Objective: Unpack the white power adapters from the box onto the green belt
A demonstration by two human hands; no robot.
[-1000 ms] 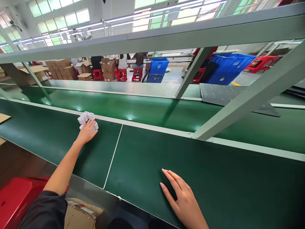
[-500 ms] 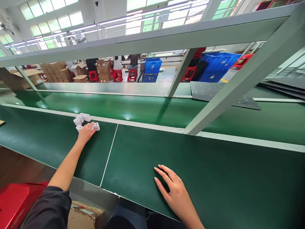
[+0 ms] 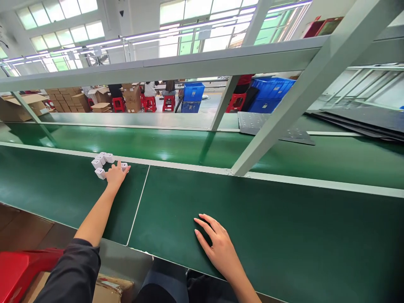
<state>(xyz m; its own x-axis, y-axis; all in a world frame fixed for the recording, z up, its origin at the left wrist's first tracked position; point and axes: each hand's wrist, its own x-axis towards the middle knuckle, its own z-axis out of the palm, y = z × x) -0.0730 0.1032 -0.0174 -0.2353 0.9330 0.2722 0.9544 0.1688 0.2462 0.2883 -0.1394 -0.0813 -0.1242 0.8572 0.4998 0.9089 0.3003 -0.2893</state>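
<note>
Green worktop (image 3: 284, 235): spread across the foreground; crossed by a thin white seam (image 3: 138, 205).
Metal frame (image 3: 189, 68): raised beyond the worktop, with a slanted post (image 3: 284, 111) at right.
Black sheets (image 3: 362, 122): stacked at far right, beyond the post.
Red stool (image 3: 22, 269): partly cut off at lower left.
Right hand (image 3: 217, 244): held over the worktop, right of the seam – fingers loosely parted, nothing grasped.
Left hand (image 3: 115, 174): placed among the white cubes (image 3: 97, 163), left of the seam, fingers spread; whether the cube by the thumb (image 3: 124, 166) is gripped cannot be told.
White cubes: grouped on the worktop near its far edge – most at the hand's left, one at its right, partly hidden.
</note>
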